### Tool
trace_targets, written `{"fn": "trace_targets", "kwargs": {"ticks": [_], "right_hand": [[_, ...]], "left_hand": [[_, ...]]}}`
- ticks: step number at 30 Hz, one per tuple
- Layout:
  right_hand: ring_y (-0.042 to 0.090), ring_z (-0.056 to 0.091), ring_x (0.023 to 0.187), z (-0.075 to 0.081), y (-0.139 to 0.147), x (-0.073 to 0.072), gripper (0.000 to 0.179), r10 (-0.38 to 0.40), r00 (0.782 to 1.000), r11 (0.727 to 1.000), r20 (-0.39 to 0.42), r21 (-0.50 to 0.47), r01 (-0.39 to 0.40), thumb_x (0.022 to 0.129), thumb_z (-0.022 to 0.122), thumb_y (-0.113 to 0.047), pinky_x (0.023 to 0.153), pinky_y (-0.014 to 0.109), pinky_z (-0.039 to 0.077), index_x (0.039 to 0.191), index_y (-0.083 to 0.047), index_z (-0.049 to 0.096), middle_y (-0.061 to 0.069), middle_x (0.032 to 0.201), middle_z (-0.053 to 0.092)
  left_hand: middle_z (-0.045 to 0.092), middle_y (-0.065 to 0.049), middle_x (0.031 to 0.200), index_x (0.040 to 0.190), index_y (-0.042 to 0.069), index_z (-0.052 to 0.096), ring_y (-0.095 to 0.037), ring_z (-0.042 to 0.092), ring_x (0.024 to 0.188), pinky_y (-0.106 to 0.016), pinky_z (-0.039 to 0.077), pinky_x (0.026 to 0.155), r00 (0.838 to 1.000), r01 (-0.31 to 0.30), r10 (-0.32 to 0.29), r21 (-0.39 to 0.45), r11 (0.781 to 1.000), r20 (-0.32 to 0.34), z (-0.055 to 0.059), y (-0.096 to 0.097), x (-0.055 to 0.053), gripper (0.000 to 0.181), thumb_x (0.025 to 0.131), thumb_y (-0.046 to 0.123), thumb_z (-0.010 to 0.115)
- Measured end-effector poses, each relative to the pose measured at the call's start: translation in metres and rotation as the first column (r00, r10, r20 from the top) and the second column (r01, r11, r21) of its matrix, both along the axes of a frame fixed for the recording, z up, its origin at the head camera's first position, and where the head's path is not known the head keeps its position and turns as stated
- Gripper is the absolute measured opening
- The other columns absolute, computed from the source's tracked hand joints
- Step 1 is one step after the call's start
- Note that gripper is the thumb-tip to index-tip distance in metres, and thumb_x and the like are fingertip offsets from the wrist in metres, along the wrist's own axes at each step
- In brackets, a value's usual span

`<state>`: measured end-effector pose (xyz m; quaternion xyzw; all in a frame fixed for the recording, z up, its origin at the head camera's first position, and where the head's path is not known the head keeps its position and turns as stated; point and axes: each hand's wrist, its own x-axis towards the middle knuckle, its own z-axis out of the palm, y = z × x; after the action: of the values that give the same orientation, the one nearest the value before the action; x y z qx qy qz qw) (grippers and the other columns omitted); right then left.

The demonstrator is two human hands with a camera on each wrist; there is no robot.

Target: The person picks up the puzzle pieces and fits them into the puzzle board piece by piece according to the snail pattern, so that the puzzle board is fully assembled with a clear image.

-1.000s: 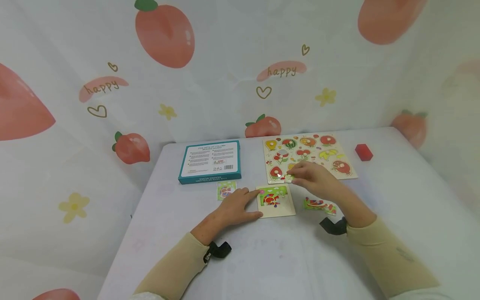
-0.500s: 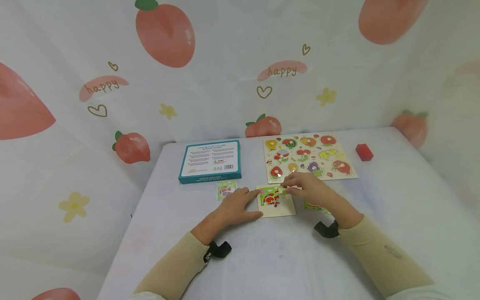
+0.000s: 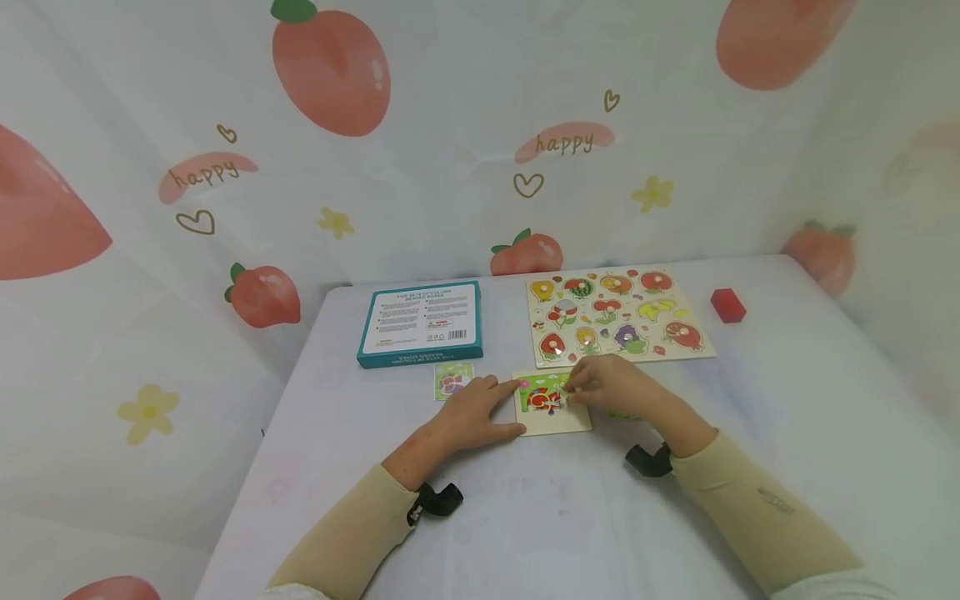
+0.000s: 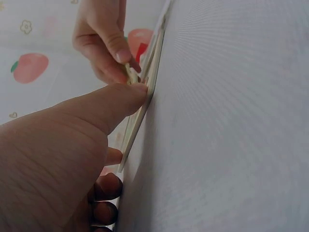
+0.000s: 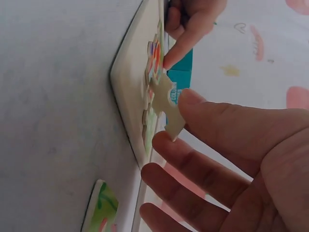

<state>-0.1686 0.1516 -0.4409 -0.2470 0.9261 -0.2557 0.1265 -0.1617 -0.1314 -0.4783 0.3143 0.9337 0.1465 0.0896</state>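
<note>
A square wooden puzzle board lies at mid-table, its upper part filled with joined jigsaw pieces in green and red. My left hand rests at the board's left side, index fingertip on the upper corner and thumb on the lower edge, fingers spread. Between thumb and index finger, my right hand pinches a jigsaw piece, its plain back facing the right wrist camera. The piece is held on edge over the right end of the joined pieces. Loose jigsaw pieces lie right of the board, mostly covered by my right hand.
A small picture card lies left of the board, partly behind my left hand. Farther back are a teal box and a fruit peg puzzle. A red block sits at the back right.
My right hand has moved left and down from over the fruit puzzle's front edge to the board, carrying the jigsaw piece. My left hand has stayed in place.
</note>
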Motion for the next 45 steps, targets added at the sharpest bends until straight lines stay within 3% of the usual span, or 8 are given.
{"fn": "trace_targets", "kwargs": {"ticks": [5,12,19,29,36,42,45], "right_hand": [[0.018,0.064,0.098,-0.0038,-0.0025,-0.0006,0.017,0.054,0.998,0.996,-0.037,0.076,-0.051,0.091,0.08,-0.017,0.088,0.041,0.053,0.107,-0.013,0.083,0.0,0.108,0.07],[0.012,0.055,0.083,-0.0054,-0.0048,0.0028,0.011,0.079,0.992,0.994,-0.099,0.08,-0.071,0.088,0.083,-0.013,0.078,0.032,0.051,0.099,-0.013,0.084,-0.005,0.096,0.062],[0.012,0.057,0.085,-0.0084,-0.0072,0.0053,0.011,0.092,0.985,0.99,-0.145,0.116,-0.076,0.087,0.083,-0.012,0.08,0.031,0.053,0.099,-0.014,0.084,-0.006,0.096,0.064],[0.014,0.055,0.087,-0.0101,-0.0083,0.0066,0.021,0.191,0.963,0.971,-0.193,0.181,-0.156,0.09,0.08,-0.011,0.08,0.03,0.052,0.111,-0.015,0.082,-0.002,0.101,0.061],[0.015,0.055,0.09,-0.01,-0.0075,0.0055,0.023,0.141,0.981,0.985,-0.136,0.123,-0.125,0.09,0.081,-0.012,0.082,0.03,0.052,0.112,-0.015,0.081,-0.004,0.102,0.061],[0.015,0.054,0.087,-0.0084,-0.0091,0.0061,0.02,0.142,0.976,0.986,-0.167,0.107,-0.125,0.088,0.081,-0.009,0.08,0.031,0.052,0.108,-0.014,0.083,-0.001,0.1,0.061],[0.014,0.052,0.084,-0.0087,-0.0095,0.0071,0.019,0.105,0.982,0.991,-0.155,0.096,-0.091,0.088,0.082,-0.009,0.076,0.029,0.05,0.106,-0.014,0.083,-0.004,0.096,0.057]], "left_hand": [[0.054,0.0,0.104,0.155,0.017,0.048,-0.015,0.047,0.088,-0.03,0.042,0.073,1.0,0.0,0.0,-0.009,1.0,0.002,-0.0019,0.0004,0.0002,0.079,0.091,0.059,0.068],[0.055,0.0,0.106,0.155,0.018,0.048,-0.015,0.047,0.089,-0.03,0.042,0.074,1.0,-0.003,0.003,-0.018,1.0,-0.005,-0.0031,0.0011,-0.0006,0.079,0.091,0.06,0.067],[0.055,0.0,0.108,0.155,0.019,0.048,-0.016,0.047,0.09,-0.031,0.042,0.074,1.0,0.003,-0.003,-0.007,1.0,0.003,-0.0022,0.0019,-0.0009,0.079,0.091,0.06,0.067],[0.055,0.0,0.107,0.156,0.018,0.047,-0.015,0.047,0.089,-0.031,0.042,0.074,1.0,0.01,-0.01,-0.001,1.0,-0.008,-0.0017,-0.0003,-0.0002,0.079,0.092,0.059,0.067],[0.057,-0.001,0.111,0.156,0.018,0.047,-0.015,0.048,0.092,-0.032,0.043,0.078,1.0,0.002,-0.002,0.006,1.0,0.003,-0.0014,-0.0012,0.0015,0.078,0.092,0.059,0.067],[0.057,-0.001,0.111,0.155,0.018,0.047,-0.016,0.048,0.092,-0.033,0.043,0.078,1.0,-0.005,0.005,0.003,1.0,0.005,-0.0005,-0.0008,0.0016,0.078,0.092,0.058,0.067],[0.057,-0.001,0.109,0.155,0.017,0.048,-0.016,0.048,0.091,-0.032,0.043,0.077,1.0,0.002,-0.002,0.006,1.0,-0.003,-0.0005,-0.0005,0.0008,0.078,0.092,0.058,0.068]]}}
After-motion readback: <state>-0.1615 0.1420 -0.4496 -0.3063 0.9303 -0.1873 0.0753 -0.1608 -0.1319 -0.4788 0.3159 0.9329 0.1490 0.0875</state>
